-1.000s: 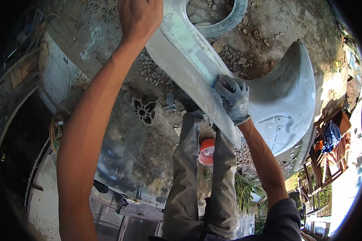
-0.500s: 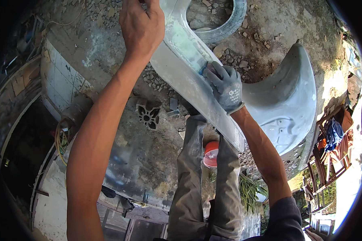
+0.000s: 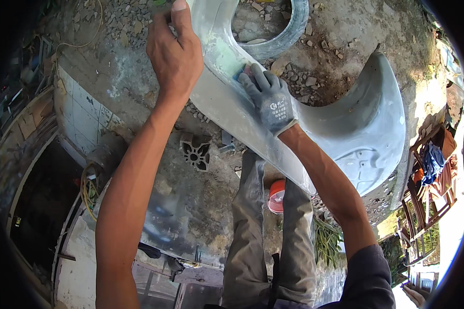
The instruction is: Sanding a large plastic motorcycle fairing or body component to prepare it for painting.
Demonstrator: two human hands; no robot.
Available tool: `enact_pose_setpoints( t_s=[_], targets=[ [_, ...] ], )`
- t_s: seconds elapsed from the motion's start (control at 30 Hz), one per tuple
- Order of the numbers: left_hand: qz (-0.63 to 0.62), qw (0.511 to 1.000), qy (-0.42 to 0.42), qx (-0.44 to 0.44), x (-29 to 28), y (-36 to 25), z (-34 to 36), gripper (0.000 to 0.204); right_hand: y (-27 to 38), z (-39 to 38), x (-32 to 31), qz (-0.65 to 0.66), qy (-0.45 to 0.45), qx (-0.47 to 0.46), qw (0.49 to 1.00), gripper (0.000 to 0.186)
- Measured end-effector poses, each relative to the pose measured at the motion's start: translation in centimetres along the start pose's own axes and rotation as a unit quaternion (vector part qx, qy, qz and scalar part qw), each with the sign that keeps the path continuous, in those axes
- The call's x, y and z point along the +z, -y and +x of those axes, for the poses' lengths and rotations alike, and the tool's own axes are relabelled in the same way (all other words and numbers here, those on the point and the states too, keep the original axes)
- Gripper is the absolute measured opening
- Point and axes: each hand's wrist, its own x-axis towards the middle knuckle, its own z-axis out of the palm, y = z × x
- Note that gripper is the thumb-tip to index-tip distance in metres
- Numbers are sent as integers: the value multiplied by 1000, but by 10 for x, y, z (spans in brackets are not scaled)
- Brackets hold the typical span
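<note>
The gloved right hand (image 3: pixel 274 103) is closed over a small pad (image 3: pixel 247 69), against the grey panel (image 3: pixel 242 121) below. The left hand (image 3: pixel 178 59) is at the panel's edge, thumb raised; whether it grips, I cannot tell.

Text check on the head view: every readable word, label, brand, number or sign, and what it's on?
Dark grey knit glove on the right hand: white emblem and short lines of print on the back; I don't copy printed words.
Small yellow-green spot in the dark opening at left: too small to tell if it's text.
Grey curved panel, red round bucket: no text visible.
</note>
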Motion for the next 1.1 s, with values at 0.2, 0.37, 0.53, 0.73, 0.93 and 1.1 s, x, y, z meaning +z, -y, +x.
enact_pose_setpoints(
  t_s=[0.2,0.37,0.53,0.73,0.93,1.1],
  targets=[
    [5,1000,17,-10,2,2,-3,67,0,46,14,-5,-6,-5,1000,58],
    [-4,1000,9,12,0,5,-1,60,-4,-11,0,-30,3,-40,999,56],
    [0,1000,-1,9,7,-1,-2,64,5,77,8,-37,10,-13,999,53],
    [11,1000,3,0,-1,3,-5,70,7,20,3,-65,20,-55,996,56],
    [6,1000,-3,4,6,-3,-1,67,-7,79,10,-48,17,-99,994,58],
    [27,999,-10,26,1,6,-3,66,-1,33,12,-10,20,-70,997,58]
  ],
)
